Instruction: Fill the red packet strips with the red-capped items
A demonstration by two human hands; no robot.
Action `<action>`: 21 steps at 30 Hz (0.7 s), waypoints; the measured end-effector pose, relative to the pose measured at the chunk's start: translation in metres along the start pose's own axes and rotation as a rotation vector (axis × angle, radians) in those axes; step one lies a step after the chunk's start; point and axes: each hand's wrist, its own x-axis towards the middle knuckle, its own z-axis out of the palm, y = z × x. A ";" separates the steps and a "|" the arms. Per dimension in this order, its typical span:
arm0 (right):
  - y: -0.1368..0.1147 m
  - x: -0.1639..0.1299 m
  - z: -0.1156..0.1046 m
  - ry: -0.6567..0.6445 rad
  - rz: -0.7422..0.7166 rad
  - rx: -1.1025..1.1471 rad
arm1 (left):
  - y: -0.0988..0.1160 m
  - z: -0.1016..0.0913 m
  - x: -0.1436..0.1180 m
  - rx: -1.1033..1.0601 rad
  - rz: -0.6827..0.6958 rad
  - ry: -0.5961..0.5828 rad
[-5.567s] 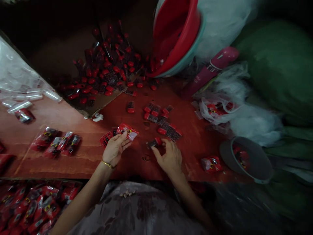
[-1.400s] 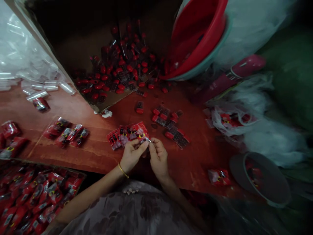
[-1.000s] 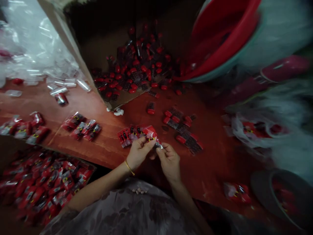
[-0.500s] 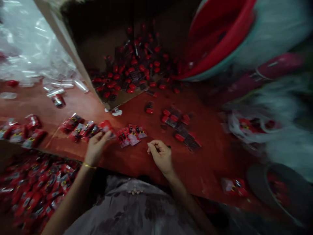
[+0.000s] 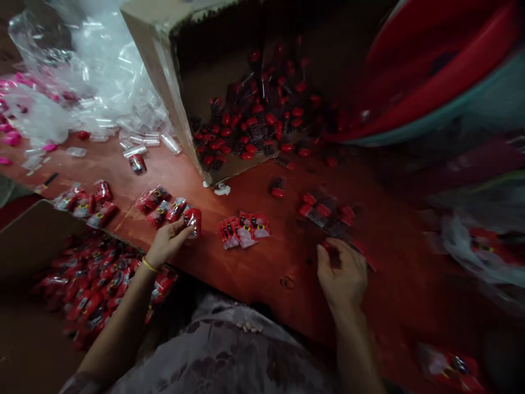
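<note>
My left hand (image 5: 166,243) pinches a filled red packet (image 5: 192,219) and holds it at the right end of a row of similar packets (image 5: 158,203) on the red-brown table (image 5: 254,271). My right hand (image 5: 342,271) lies, fingers curled, over a scatter of loose red-and-black pieces (image 5: 326,210). A red piece shows at its fingertips, but a grip is not clear. Between the hands lies a small fan of flat printed packets (image 5: 245,230).
A cardboard box on its side (image 5: 164,65) spills many red-and-black pieces (image 5: 254,123) at the back. An open carton (image 5: 28,235) with filled packets (image 5: 94,279) sits low left. Clear plastic sleeves (image 5: 98,82) are heaped back left. A red basin (image 5: 435,71) leans back right.
The two hands, joined on one packet a second ago, have parted. My left hand carried the filled packet left to the row; my right hand moved right onto the loose pieces. The view shifted left.
</note>
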 end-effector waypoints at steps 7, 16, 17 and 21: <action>-0.102 0.023 0.014 -0.395 -0.136 0.552 | 0.024 0.025 -0.021 0.103 0.178 -0.326; -0.137 0.033 0.039 -0.439 -0.188 0.551 | 0.009 0.011 -0.011 0.274 0.003 -0.161; -0.125 0.034 0.033 -0.402 -0.150 0.471 | 0.007 0.004 -0.005 0.301 -0.069 -0.107; -0.052 0.029 0.009 -0.230 0.103 0.011 | 0.004 -0.032 0.015 0.540 -0.218 0.121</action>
